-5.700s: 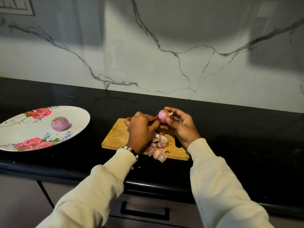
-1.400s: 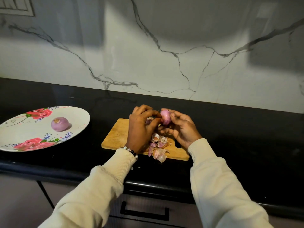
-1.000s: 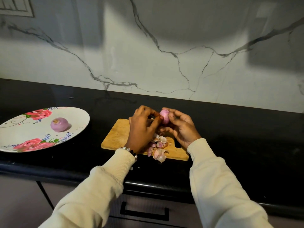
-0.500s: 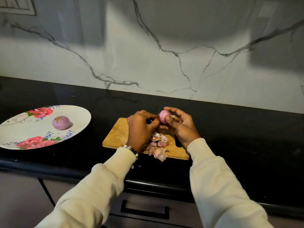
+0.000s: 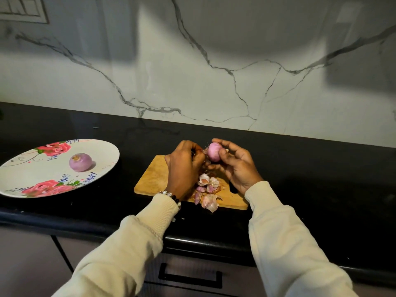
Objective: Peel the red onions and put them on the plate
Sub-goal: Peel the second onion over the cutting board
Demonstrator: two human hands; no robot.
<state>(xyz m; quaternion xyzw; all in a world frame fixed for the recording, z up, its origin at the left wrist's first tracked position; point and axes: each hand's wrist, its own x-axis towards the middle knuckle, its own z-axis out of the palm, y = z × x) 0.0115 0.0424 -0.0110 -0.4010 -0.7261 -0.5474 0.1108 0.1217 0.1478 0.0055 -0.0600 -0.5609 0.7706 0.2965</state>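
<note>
My right hand [image 5: 236,166] holds a small red onion [image 5: 213,151] between thumb and fingers, above the far edge of the wooden cutting board [image 5: 154,175]. Just left of it, my left hand [image 5: 184,166] has its fingers curled and pinches a bit of dark skin at the onion's side. Loose pink and white onion skins [image 5: 208,190] lie in a heap on the board below both hands. A peeled purple onion [image 5: 80,162] rests on the white plate with red roses [image 5: 25,174] at the left of the counter.
The black countertop [image 5: 310,189] runs along a white marble wall [image 5: 214,71]. A drawer with a dark handle [image 5: 190,277] sits below the counter's front edge. A switch plate [image 5: 21,9] is at the top left of the wall.
The left hand's fingers have pulled slightly away from the onion to the left, with a piece of skin. The right hand keeps the onion in about the same place.
</note>
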